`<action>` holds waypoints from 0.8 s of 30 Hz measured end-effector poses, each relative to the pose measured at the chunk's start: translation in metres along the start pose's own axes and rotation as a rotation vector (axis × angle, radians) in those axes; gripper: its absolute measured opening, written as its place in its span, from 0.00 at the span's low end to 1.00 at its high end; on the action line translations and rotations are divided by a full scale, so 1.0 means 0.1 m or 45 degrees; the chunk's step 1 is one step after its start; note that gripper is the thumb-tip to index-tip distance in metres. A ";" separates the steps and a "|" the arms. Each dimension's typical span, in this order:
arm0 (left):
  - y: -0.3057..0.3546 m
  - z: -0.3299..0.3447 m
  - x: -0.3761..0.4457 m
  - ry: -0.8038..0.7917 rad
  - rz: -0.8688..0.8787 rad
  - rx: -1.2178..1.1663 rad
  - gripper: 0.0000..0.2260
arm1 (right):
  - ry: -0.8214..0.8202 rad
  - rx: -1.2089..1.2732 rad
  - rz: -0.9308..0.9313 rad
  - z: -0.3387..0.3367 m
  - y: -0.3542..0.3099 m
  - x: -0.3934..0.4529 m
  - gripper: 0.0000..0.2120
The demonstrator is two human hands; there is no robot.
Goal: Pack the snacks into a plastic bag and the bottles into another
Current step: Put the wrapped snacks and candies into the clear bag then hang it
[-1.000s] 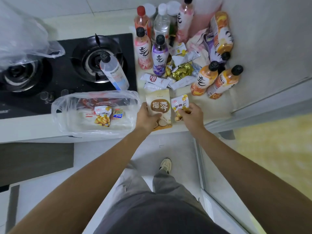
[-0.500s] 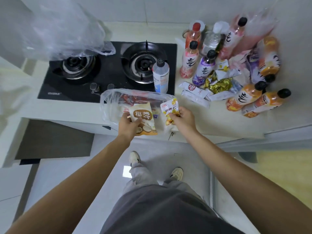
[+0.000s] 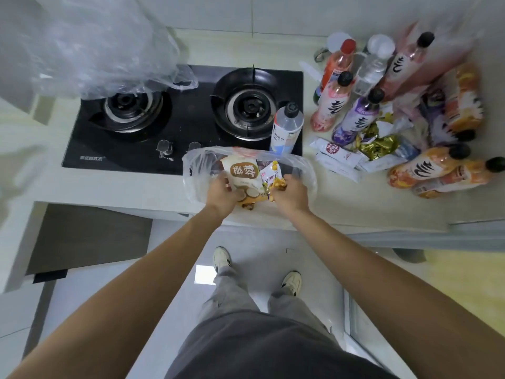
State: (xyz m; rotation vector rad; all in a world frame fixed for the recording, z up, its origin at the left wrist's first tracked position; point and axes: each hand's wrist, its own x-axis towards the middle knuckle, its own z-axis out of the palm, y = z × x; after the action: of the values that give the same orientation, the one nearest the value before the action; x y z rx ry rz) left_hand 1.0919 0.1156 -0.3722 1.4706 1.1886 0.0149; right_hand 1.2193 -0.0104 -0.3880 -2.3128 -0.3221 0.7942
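Kitchen table: left hand gripping beige snack pack, right hand pinching small packet, both upright at mouth of plastic bag directly ahead.

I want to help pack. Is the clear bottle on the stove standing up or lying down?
Standing up. The clear bottle stands on the stove beside the right burner, its dark cap on top.
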 end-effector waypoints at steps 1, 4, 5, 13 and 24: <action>0.02 -0.02 -0.01 0.011 0.034 0.087 0.22 | 0.002 -0.062 -0.050 -0.01 0.01 -0.01 0.04; 0.07 -0.05 -0.06 0.096 0.201 0.399 0.22 | 0.025 -0.135 -0.152 -0.05 0.08 -0.04 0.04; 0.09 -0.05 -0.09 0.131 0.270 0.493 0.21 | 0.041 -0.145 -0.197 -0.08 0.09 -0.07 0.05; 0.33 0.26 -0.17 0.190 0.623 0.835 0.20 | 0.196 -0.069 -0.399 -0.56 0.26 -0.17 0.14; 0.83 1.36 0.02 -0.130 0.910 0.971 0.22 | 0.444 -0.236 -0.381 -1.38 0.97 0.20 0.19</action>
State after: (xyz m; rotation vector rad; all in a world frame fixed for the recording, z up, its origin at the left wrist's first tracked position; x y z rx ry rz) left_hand 1.2278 0.0344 -0.3538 2.4768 0.5300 -0.0292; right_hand 1.3221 -0.1455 -0.3795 -2.4404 -0.5855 0.2153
